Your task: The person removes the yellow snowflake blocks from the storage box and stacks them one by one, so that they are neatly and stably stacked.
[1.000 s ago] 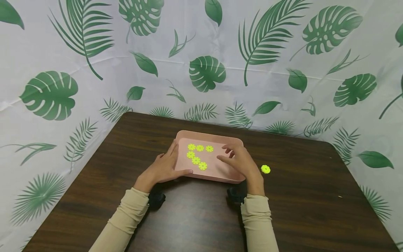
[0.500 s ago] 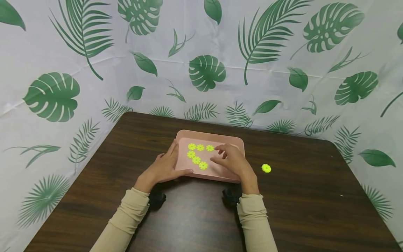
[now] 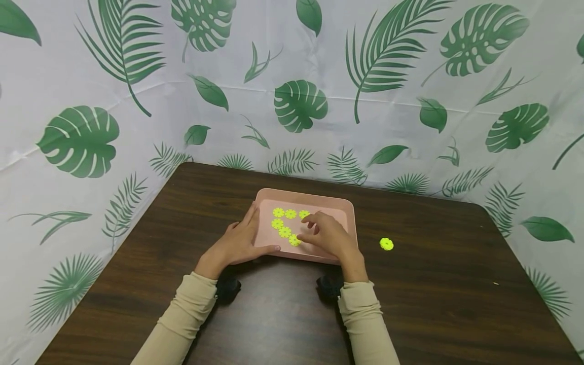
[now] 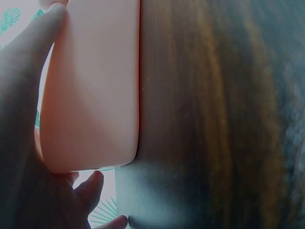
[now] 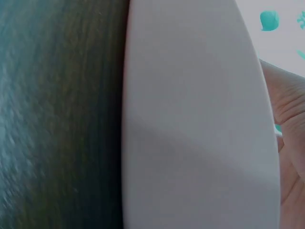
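A shallow pink tray (image 3: 310,195) sits on the dark wooden table. Inside lie several bright yellow flower-shaped discs (image 3: 278,213), three in a row at the back and others in a slanting line towards the front. My left hand (image 3: 239,238) rests against the tray's left front corner, fingers straight along the left side and thumb over the front rim. My right hand (image 3: 331,235) is over the right half, fingers loosely bent and a gap between thumb and forefinger. Its fingertips overlap the rightmost back disc (image 3: 303,214) and the front disc (image 3: 294,240). Nothing shows between them.
Another yellow flower-shaped disc (image 3: 386,244) lies on the table to the right of the tray. A tiny pale scrap (image 3: 495,283) is further right. A leaf-print curtain (image 3: 301,106) hangs behind the table (image 3: 438,284).
My right hand has moved left across the tray, from its right side to the discs. My left hand and the discs have stayed in place.
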The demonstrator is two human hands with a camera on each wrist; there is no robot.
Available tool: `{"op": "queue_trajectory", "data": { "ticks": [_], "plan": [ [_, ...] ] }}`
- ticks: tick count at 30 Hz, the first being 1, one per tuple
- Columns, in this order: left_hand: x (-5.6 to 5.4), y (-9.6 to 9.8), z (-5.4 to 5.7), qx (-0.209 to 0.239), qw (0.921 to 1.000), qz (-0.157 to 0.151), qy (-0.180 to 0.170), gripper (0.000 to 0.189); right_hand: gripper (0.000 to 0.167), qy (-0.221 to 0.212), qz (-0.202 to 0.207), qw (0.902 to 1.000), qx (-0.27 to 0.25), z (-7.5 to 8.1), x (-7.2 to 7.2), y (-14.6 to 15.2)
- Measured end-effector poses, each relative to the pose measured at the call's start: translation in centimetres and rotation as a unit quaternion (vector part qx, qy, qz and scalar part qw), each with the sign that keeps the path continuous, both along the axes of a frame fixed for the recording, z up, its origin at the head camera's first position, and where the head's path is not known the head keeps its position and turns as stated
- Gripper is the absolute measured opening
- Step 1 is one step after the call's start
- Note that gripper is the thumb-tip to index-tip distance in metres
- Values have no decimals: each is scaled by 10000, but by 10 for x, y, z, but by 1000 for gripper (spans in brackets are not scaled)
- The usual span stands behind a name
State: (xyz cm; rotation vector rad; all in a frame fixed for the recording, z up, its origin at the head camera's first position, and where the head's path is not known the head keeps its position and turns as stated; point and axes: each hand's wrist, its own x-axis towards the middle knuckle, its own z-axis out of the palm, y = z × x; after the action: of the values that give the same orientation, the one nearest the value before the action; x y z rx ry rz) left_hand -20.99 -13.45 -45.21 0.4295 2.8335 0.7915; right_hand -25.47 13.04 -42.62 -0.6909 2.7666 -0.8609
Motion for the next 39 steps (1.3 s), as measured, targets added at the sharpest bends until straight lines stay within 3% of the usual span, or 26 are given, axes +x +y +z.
{"op": "queue_trajectory", "data": {
  "ticks": [8,18,39],
  "plan": [
    [1,0,2,20,10000,-17,87,120,42,-113,150,9996,209,-4,0,-7],
    [3,1,3,42,9999,-16,119,119,37,-280,232,9993,101,-8,3,-11],
    [3,1,2,24,10000,14,81,120,29,-138,514,9986,53,-15,3,-14]
  ]
}}
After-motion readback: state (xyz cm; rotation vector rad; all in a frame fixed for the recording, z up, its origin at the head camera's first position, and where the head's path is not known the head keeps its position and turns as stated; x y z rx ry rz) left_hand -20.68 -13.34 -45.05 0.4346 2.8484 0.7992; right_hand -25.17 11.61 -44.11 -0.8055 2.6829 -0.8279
